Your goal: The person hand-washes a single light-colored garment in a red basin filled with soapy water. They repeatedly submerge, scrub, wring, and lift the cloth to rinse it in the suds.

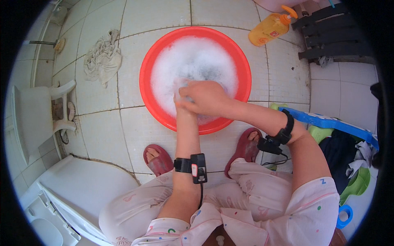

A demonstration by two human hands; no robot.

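Observation:
A red plastic basin [150, 108] full of white foam [190, 55] stands on the tiled floor in front of me. Over its near part, my left hand [181, 84] reaches into the suds and is partly covered by my other hand. My right hand [206, 95] comes in from the right, its fingers curled against the left hand. A small greyish patch shows between the two; whether it is wet cloth or foam, I cannot tell. Whatever lies under the suds is hidden. Black strapped devices sit on my left forearm and near my right elbow.
An orange pump bottle [269, 30] stands beyond the basin at right. A crumpled pale cloth [103, 58] lies at left, near a white plastic stool [37, 113] and a toilet [83, 181]. At right are a dark slatted rack [332, 33] and a blue-and-green container [326, 121] with clothes.

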